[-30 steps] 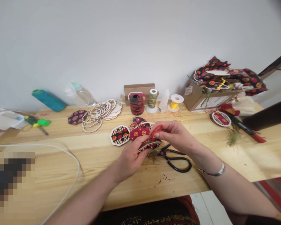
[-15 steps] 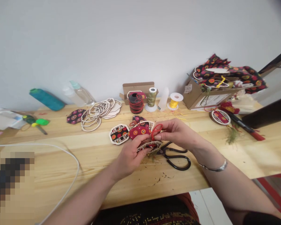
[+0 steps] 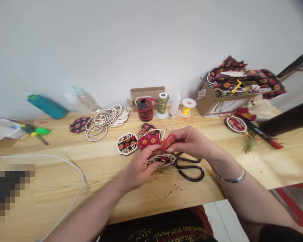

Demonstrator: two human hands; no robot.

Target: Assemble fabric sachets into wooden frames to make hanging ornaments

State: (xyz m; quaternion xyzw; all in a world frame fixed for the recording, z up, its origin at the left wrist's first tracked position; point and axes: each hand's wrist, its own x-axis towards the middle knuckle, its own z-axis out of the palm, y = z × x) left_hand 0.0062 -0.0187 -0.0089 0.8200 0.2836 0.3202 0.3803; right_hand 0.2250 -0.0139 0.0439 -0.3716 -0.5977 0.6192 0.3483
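My left hand (image 3: 142, 164) is closed on a fabric-and-wood ornament (image 3: 164, 160) with a pale lattice edge, held tilted above the table. A looped red cord (image 3: 169, 139) rises from the ornament's top, and my right hand (image 3: 185, 141) pinches it between thumb and fingers. Black-handled scissors (image 3: 192, 173) lie just right of the ornament, their blades partly hidden behind it. Right behind my hands are a dark red patterned fabric piece (image 3: 147, 140) and a lattice-framed fabric piece (image 3: 126, 144).
Wooden lattice frames (image 3: 104, 119) lie at left, near a teal thread cone (image 3: 47, 106). Red cord (image 3: 144, 111), green thread (image 3: 162, 106) and yellow thread (image 3: 186, 109) spools stand at the back. A fabric-filled cardboard box (image 3: 209, 102) is at right; a white cable (image 3: 82, 178) crosses the left.
The ornament has tipped a little, so more of its lattice face shows. Both hands keep their hold on the ornament and cord. The whole view has shifted slightly.
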